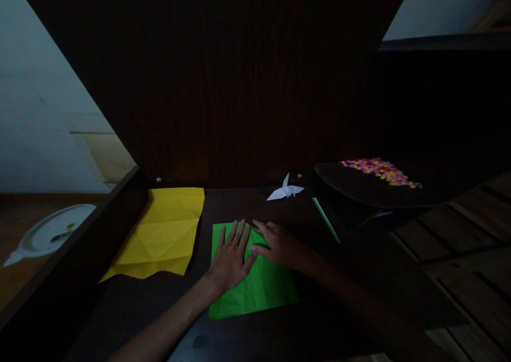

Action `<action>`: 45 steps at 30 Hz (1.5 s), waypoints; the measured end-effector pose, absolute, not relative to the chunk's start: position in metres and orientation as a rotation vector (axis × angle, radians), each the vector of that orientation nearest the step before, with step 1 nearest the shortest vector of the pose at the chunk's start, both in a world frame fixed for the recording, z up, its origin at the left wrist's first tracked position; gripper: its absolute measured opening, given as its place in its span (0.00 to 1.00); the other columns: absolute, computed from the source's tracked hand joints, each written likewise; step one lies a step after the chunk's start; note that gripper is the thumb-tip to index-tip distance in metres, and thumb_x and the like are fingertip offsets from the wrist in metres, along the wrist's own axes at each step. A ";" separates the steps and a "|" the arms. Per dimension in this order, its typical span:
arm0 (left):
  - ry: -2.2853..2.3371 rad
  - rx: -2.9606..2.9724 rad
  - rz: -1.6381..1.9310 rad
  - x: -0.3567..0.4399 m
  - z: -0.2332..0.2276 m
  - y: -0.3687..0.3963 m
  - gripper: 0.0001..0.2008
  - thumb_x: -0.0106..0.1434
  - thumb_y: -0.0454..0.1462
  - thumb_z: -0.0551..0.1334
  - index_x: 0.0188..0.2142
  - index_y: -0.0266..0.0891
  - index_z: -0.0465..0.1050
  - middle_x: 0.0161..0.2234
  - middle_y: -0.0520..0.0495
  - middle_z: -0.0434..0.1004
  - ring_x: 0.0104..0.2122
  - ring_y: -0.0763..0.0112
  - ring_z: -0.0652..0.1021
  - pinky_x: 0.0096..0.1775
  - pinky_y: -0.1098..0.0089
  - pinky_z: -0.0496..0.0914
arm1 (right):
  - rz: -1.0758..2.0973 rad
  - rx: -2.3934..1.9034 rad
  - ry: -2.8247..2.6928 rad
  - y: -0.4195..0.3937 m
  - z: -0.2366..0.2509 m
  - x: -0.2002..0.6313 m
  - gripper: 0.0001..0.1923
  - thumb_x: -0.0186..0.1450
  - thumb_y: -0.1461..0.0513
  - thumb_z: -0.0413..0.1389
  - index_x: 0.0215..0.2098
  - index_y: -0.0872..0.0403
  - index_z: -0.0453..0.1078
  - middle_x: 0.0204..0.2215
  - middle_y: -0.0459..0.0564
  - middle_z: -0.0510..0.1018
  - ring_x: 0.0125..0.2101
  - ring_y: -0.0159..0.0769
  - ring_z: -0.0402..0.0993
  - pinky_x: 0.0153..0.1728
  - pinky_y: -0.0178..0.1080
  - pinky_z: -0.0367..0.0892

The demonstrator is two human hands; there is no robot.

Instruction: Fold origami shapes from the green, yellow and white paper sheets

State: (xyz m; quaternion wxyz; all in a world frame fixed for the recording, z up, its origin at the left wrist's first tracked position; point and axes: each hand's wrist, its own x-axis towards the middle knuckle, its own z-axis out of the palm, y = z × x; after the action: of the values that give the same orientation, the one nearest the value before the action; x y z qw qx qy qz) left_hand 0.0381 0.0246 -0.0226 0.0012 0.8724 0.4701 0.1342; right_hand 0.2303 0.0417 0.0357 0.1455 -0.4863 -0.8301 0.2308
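Observation:
A green paper sheet (261, 287) lies on the dark wooden surface, with faint crease lines across it. My left hand (230, 261) rests flat on its left half, fingers stretched out and slightly spread. At the upper right part of the sheet, my right hand (275, 245) has its fingers bent around a gathered, folded bit of the paper. The thumb of the right hand reaches close to the left hand. That upper right corner is hidden under the right hand. Beyond the hands sits a folded white paper crane (285, 191).
Left of the hands lies a creased yellow paper sheet (167, 229). A thin green-and-white strip (326, 220) is at the right. Small colourful pieces (379, 170) are heaped on a dark curved surface. A tall dark panel (239, 85) stands behind; a white lid (58, 229) is on the floor.

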 end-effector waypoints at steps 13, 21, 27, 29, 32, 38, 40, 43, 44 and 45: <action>1.453 2.752 0.477 0.038 -0.024 0.023 0.35 0.72 0.53 0.44 0.71 0.39 0.36 0.69 0.39 0.53 0.68 0.49 0.53 0.63 0.40 0.47 | 1.469 -1.505 -1.693 0.087 0.022 0.243 0.08 0.68 0.57 0.51 0.40 0.54 0.66 0.35 0.52 0.80 0.20 0.29 0.73 0.17 0.31 0.66; 1.442 2.746 0.423 0.038 -0.021 0.023 0.33 0.72 0.53 0.45 0.70 0.40 0.46 0.69 0.38 0.53 0.67 0.46 0.53 0.62 0.37 0.48 | 1.409 -1.474 -1.790 0.082 0.023 0.240 0.13 0.55 0.60 0.65 0.37 0.56 0.71 0.24 0.42 0.76 0.21 0.28 0.71 0.22 0.30 0.65; 1.450 2.722 0.408 0.038 -0.019 0.023 0.37 0.71 0.54 0.45 0.70 0.33 0.43 0.69 0.35 0.52 0.68 0.47 0.52 0.63 0.40 0.48 | 1.168 -1.470 -2.013 0.079 0.024 0.242 0.10 0.50 0.61 0.68 0.27 0.57 0.74 0.22 0.45 0.77 0.25 0.33 0.74 0.25 0.32 0.64; 1.457 2.721 0.394 0.039 -0.019 0.023 0.36 0.71 0.54 0.45 0.69 0.33 0.46 0.69 0.35 0.51 0.68 0.47 0.52 0.63 0.40 0.48 | 1.072 -1.467 -2.089 0.076 0.026 0.242 0.09 0.50 0.62 0.68 0.24 0.56 0.73 0.21 0.45 0.77 0.24 0.33 0.74 0.26 0.33 0.64; 1.460 2.727 0.409 0.039 -0.020 0.023 0.36 0.71 0.54 0.45 0.69 0.31 0.46 0.69 0.34 0.51 0.68 0.48 0.53 0.63 0.40 0.48 | 0.917 -1.477 -2.173 0.070 0.029 0.240 0.06 0.51 0.65 0.66 0.24 0.56 0.74 0.22 0.46 0.78 0.25 0.34 0.75 0.29 0.35 0.65; 1.459 2.758 0.468 0.038 -0.024 0.023 0.39 0.71 0.54 0.46 0.69 0.27 0.41 0.68 0.28 0.51 0.68 0.50 0.52 0.64 0.43 0.49 | 0.711 -1.520 -2.278 0.073 0.032 0.243 0.04 0.57 0.66 0.62 0.24 0.54 0.74 0.24 0.46 0.79 0.27 0.35 0.75 0.32 0.35 0.65; 1.455 2.751 0.455 0.038 -0.023 0.023 0.39 0.71 0.54 0.46 0.69 0.27 0.42 0.68 0.29 0.50 0.68 0.50 0.52 0.64 0.44 0.49 | 0.647 -1.558 -2.287 0.081 0.031 0.249 0.03 0.58 0.66 0.62 0.26 0.54 0.75 0.25 0.46 0.79 0.28 0.36 0.75 0.32 0.36 0.65; 1.446 2.735 0.416 0.038 -0.021 0.023 0.37 0.71 0.54 0.46 0.69 0.32 0.46 0.69 0.33 0.50 0.68 0.49 0.52 0.63 0.42 0.48 | 0.552 -1.622 -2.288 0.095 0.029 0.259 0.02 0.59 0.65 0.62 0.28 0.53 0.75 0.27 0.47 0.79 0.31 0.38 0.75 0.33 0.37 0.64; 1.440 2.734 0.413 0.037 -0.020 0.022 0.36 0.71 0.55 0.46 0.69 0.35 0.47 0.69 0.35 0.49 0.68 0.48 0.52 0.63 0.41 0.48 | 0.525 -1.637 -2.292 0.099 0.028 0.261 0.03 0.59 0.65 0.62 0.28 0.53 0.75 0.27 0.47 0.79 0.31 0.38 0.75 0.33 0.37 0.64; 1.432 2.736 0.417 0.037 -0.020 0.023 0.35 0.70 0.55 0.47 0.69 0.39 0.47 0.70 0.37 0.49 0.68 0.48 0.52 0.63 0.40 0.47 | 0.501 -1.647 -2.300 0.102 0.027 0.263 0.03 0.59 0.66 0.62 0.27 0.53 0.74 0.28 0.47 0.79 0.32 0.39 0.75 0.34 0.37 0.64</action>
State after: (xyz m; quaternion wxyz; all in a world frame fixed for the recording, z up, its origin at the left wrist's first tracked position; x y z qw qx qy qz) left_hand 0.0373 0.0225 -0.0196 0.0127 0.8780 0.4595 0.1338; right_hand 0.2629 0.1020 0.0267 0.1342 -0.5681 -0.7934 0.1727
